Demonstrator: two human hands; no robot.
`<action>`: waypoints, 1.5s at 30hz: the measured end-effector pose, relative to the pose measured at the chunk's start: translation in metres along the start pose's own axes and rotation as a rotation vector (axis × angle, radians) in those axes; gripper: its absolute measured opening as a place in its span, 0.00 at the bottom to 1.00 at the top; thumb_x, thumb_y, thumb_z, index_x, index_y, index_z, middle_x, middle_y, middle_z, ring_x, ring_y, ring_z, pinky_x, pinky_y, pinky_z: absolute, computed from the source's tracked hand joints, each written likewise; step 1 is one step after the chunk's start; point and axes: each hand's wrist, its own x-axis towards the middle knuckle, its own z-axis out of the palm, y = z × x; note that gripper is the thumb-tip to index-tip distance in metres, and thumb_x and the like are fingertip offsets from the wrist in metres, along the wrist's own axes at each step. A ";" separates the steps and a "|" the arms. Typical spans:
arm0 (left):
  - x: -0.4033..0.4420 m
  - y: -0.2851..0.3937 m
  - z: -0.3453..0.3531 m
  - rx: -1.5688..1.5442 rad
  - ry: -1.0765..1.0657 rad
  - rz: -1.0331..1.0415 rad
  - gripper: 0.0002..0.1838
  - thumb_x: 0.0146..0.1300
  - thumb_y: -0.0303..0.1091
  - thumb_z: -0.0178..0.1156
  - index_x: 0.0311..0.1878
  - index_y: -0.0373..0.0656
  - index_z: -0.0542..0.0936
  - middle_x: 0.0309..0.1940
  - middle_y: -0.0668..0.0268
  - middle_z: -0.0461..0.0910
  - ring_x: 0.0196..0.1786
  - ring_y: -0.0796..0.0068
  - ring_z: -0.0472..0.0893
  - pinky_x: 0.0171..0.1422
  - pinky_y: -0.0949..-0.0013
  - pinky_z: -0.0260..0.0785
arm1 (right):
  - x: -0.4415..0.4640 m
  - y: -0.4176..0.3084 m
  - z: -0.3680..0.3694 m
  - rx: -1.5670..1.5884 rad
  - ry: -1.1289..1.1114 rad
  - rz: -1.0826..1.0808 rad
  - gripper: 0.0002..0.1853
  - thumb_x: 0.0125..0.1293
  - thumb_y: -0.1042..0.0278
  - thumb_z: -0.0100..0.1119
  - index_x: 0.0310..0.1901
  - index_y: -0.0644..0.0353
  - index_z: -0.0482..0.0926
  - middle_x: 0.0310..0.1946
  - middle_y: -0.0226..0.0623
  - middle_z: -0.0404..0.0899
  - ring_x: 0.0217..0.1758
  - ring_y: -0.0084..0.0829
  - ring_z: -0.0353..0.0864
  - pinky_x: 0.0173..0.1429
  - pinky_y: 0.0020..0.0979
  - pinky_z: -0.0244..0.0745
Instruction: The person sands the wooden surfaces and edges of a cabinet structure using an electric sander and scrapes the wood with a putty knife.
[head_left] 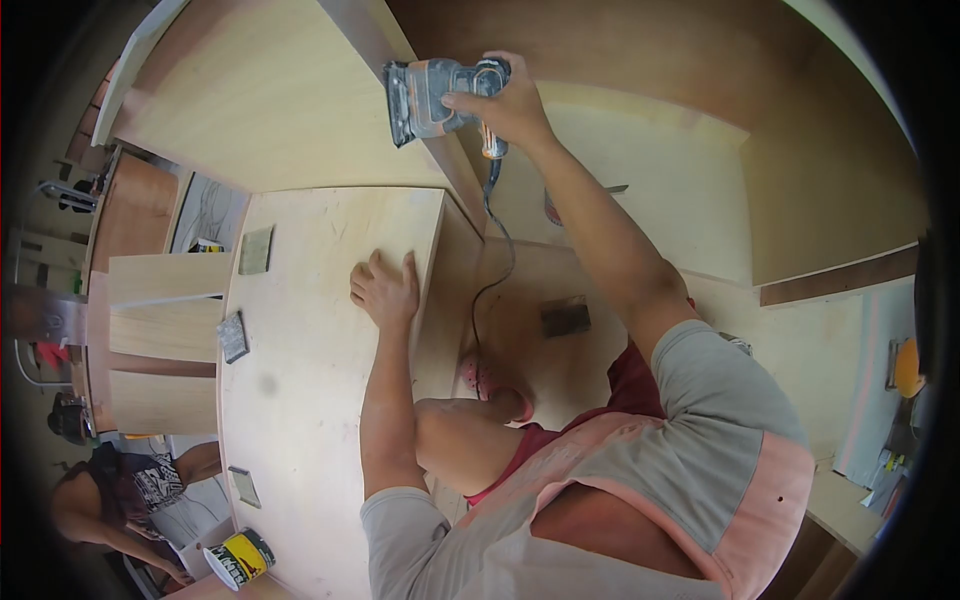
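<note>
My right hand (pixel 515 105) is wrapped round the grip of an electric sander (pixel 432 98), grey with orange trim and dusty. Its flat pad faces the edge of an upright wooden panel (pixel 370 35); whether they touch I cannot tell. A dark cord (pixel 508 262) hangs from the sander's grip and runs down past my foot. My left hand (pixel 388 290) lies on the pale plywood top (pixel 310 400) of a cabinet, fingers spread, close to its edge. Along the far side of that top are several sanding pads or abrasive pieces, among them a greenish one (pixel 255 250) and a grey one (pixel 233 337).
A yellow and black labelled tub (pixel 240 557) stands at the cabinet top's lower left corner. Beyond, another person (pixel 120 500) bends down. Loose boards (pixel 165 335) lie at the left. A dark square piece (pixel 566 317) is on the floor near my pink shoe (pixel 478 376).
</note>
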 end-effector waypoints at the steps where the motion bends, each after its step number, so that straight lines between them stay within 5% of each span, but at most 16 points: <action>1: 0.000 0.000 0.000 -0.012 0.004 0.002 0.37 0.61 0.64 0.52 0.62 0.42 0.70 0.58 0.45 0.63 0.63 0.47 0.61 0.67 0.47 0.48 | -0.003 0.009 0.002 0.001 0.001 0.005 0.47 0.37 0.57 0.81 0.58 0.66 0.64 0.46 0.46 0.75 0.48 0.34 0.78 0.50 0.32 0.77; 3: 0.000 0.001 -0.002 -0.013 -0.006 -0.002 0.37 0.61 0.64 0.52 0.62 0.42 0.70 0.58 0.45 0.63 0.63 0.47 0.61 0.67 0.47 0.48 | -0.006 0.017 0.003 0.100 -0.003 0.207 0.47 0.38 0.59 0.80 0.59 0.67 0.63 0.46 0.45 0.75 0.49 0.34 0.78 0.51 0.32 0.77; 7: -0.003 -0.001 0.001 0.004 0.009 0.027 0.38 0.61 0.65 0.51 0.62 0.42 0.69 0.59 0.44 0.62 0.63 0.46 0.60 0.67 0.47 0.48 | -0.017 0.023 -0.004 0.168 -0.085 0.250 0.47 0.40 0.62 0.79 0.60 0.68 0.61 0.47 0.46 0.75 0.50 0.35 0.78 0.52 0.32 0.76; 9: -0.004 -0.002 0.001 0.012 0.000 0.026 0.38 0.61 0.65 0.51 0.62 0.42 0.69 0.59 0.43 0.62 0.63 0.46 0.60 0.67 0.47 0.48 | -0.019 0.016 -0.006 0.045 -0.070 -0.005 0.48 0.40 0.64 0.79 0.61 0.70 0.60 0.48 0.46 0.75 0.50 0.34 0.78 0.52 0.32 0.76; 15: -0.004 0.000 -0.002 0.000 -0.017 0.031 0.38 0.62 0.64 0.50 0.63 0.41 0.68 0.59 0.43 0.62 0.64 0.46 0.59 0.67 0.47 0.47 | 0.019 -0.014 -0.003 0.193 -0.007 0.038 0.50 0.38 0.61 0.79 0.62 0.65 0.58 0.49 0.48 0.75 0.53 0.40 0.78 0.56 0.34 0.74; 16: -0.003 -0.003 -0.001 -0.007 -0.007 0.049 0.38 0.62 0.64 0.49 0.63 0.41 0.68 0.60 0.43 0.61 0.64 0.46 0.59 0.67 0.47 0.47 | 0.033 -0.017 -0.004 -0.026 0.084 -0.073 0.49 0.40 0.63 0.80 0.61 0.70 0.59 0.47 0.47 0.76 0.47 0.34 0.80 0.50 0.30 0.77; 19: -0.002 0.001 -0.004 -0.009 -0.024 0.037 0.38 0.63 0.65 0.49 0.63 0.41 0.68 0.60 0.43 0.61 0.64 0.46 0.59 0.67 0.47 0.47 | 0.074 -0.031 0.002 0.092 0.196 -0.091 0.43 0.35 0.67 0.80 0.56 0.67 0.68 0.46 0.47 0.76 0.51 0.37 0.77 0.55 0.35 0.74; 28: -0.002 0.001 -0.006 -0.018 -0.019 0.047 0.38 0.63 0.63 0.50 0.63 0.40 0.67 0.60 0.42 0.61 0.65 0.44 0.58 0.67 0.45 0.47 | 0.082 -0.045 0.001 0.113 0.249 -0.178 0.40 0.37 0.73 0.77 0.54 0.68 0.68 0.45 0.45 0.76 0.50 0.37 0.76 0.55 0.34 0.74; 31: -0.003 0.000 -0.007 -0.019 -0.005 0.061 0.38 0.63 0.63 0.50 0.63 0.41 0.67 0.59 0.42 0.61 0.64 0.44 0.59 0.67 0.45 0.47 | 0.063 -0.008 0.003 0.185 0.197 -0.108 0.38 0.39 0.71 0.77 0.54 0.68 0.67 0.45 0.45 0.76 0.51 0.37 0.76 0.55 0.34 0.73; 33: -0.003 0.003 -0.009 -0.010 -0.026 0.048 0.38 0.62 0.64 0.50 0.64 0.41 0.66 0.60 0.42 0.60 0.64 0.44 0.59 0.67 0.45 0.47 | 0.039 0.010 -0.002 0.058 0.115 0.095 0.50 0.38 0.61 0.80 0.61 0.67 0.58 0.49 0.48 0.76 0.53 0.38 0.77 0.55 0.34 0.75; 41: -0.001 0.010 -0.018 0.021 -0.140 -0.012 0.38 0.63 0.63 0.51 0.66 0.43 0.64 0.63 0.42 0.58 0.67 0.44 0.56 0.71 0.46 0.44 | -0.006 0.089 0.011 0.310 0.095 0.486 0.45 0.45 0.74 0.76 0.61 0.71 0.55 0.47 0.45 0.75 0.49 0.33 0.78 0.49 0.30 0.77; 45: -0.002 0.008 -0.018 -0.011 -0.137 -0.016 0.39 0.62 0.64 0.51 0.66 0.43 0.64 0.62 0.42 0.57 0.67 0.43 0.55 0.71 0.46 0.44 | -0.005 0.064 0.011 0.294 0.112 0.315 0.45 0.43 0.74 0.76 0.61 0.70 0.56 0.46 0.44 0.75 0.47 0.32 0.78 0.49 0.31 0.77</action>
